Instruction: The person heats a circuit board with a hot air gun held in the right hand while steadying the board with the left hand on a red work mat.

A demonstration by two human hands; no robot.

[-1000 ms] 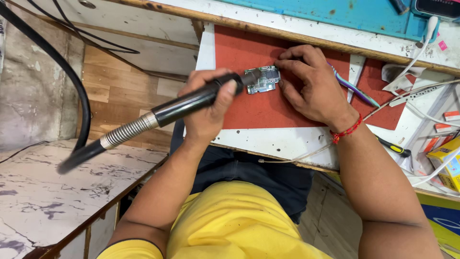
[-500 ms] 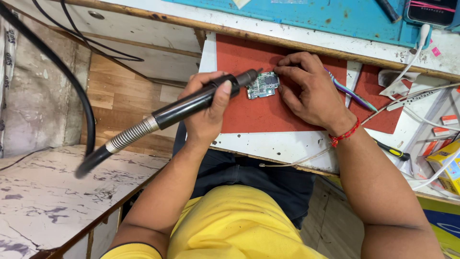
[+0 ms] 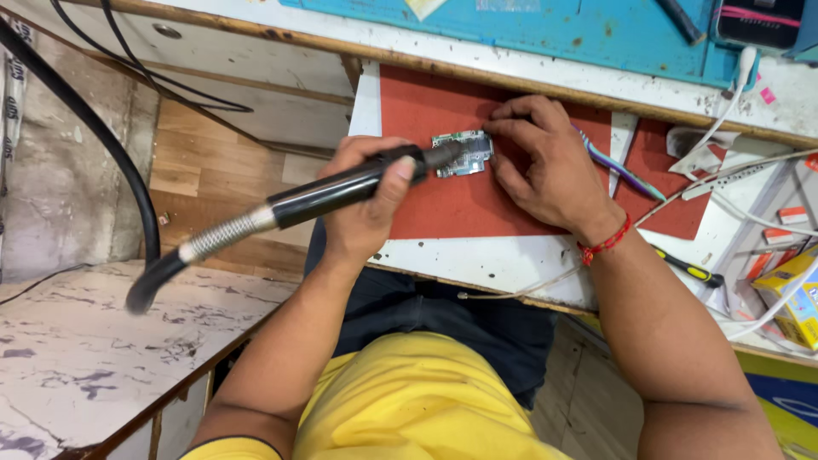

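Note:
My left hand point(image 3: 366, 200) grips a black hot-air wand point(image 3: 341, 189) with a metal spring collar and a thick black hose. Its nozzle points at a small green circuit board point(image 3: 462, 154) lying on a red mat point(image 3: 443, 204). My right hand point(image 3: 545, 166) rests on the mat with its fingertips pressing the right edge of the board, holding it flat. A red thread bracelet circles my right wrist.
A toothbrush point(image 3: 626, 170) lies on the mat right of my hand. A yellow-handled screwdriver point(image 3: 690, 268), white cables point(image 3: 750, 170) and small boxes point(image 3: 788, 290) crowd the right. A blue board point(image 3: 545, 25) runs along the back. A marbled surface point(image 3: 77, 358) sits lower left.
The view has shifted slightly; the wand's nozzle stays over the board and my right hand keeps holding it. No clear change in grip.

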